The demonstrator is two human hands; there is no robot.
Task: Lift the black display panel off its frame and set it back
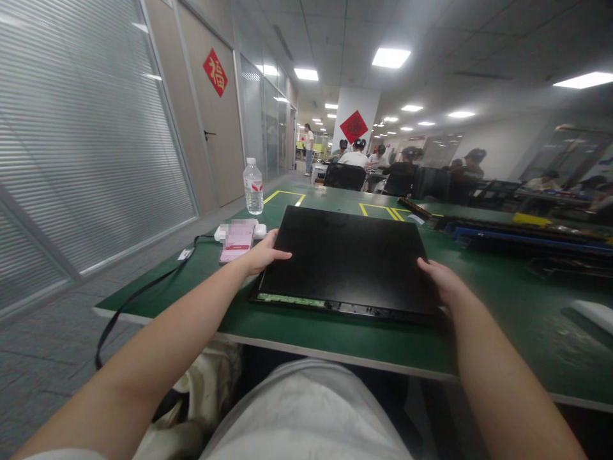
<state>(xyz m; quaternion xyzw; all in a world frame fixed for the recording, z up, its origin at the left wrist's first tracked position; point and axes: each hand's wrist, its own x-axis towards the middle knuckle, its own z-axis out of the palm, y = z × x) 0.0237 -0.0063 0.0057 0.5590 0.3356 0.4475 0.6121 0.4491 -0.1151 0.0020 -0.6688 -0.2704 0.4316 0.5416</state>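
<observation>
A flat black panel (347,255), like a screen without its frame, lies on the green table (502,319) in front of me, a strip of green circuit board showing along its near edge. My left hand (262,253) grips its left edge, thumb on top. My right hand (443,281) holds its right edge near the front corner.
A pink phone (237,242) lies on a white power strip (218,232) left of the panel, a black cable running off the table. A water bottle (253,186) stands behind. Dark flat parts (517,233) are stacked at right. Several people sit at far desks.
</observation>
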